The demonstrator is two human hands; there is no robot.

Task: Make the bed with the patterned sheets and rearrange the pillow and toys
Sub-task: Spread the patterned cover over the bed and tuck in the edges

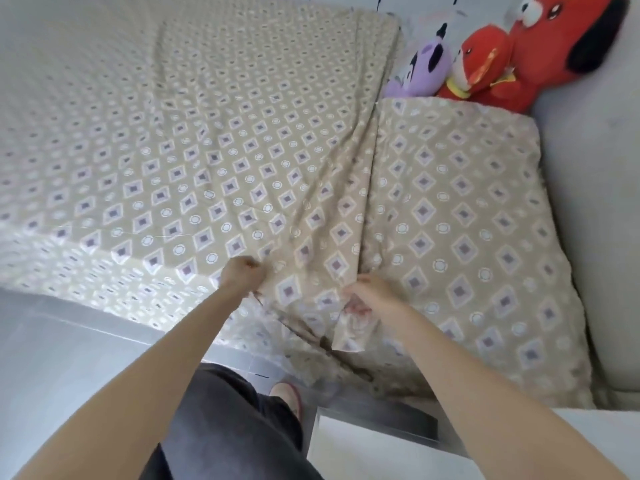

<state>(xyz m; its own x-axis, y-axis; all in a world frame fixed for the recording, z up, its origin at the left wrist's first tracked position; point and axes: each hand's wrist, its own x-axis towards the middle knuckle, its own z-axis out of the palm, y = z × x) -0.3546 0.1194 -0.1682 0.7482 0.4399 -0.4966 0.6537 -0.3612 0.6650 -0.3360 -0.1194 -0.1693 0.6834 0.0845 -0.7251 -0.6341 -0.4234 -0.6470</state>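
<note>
Beside the pillow (pixel 467 237) — toys (pixel 485 60) behind it — left hand (pixel 242 271) and right hand (pixel 370 292) pinch the sheet (pixel 207 150).

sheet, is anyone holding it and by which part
Both: the left hand and right hand pinch the sheet at its bunched near edge, beside the pillow.

Pale grey glossy floor (pixel 69 358) at lower left, off-white padded headboard (pixel 588 185) rising along the right side, white cabinet top (pixel 381 455) at the bottom edge, soft bright daylight washing the upper left.
</note>
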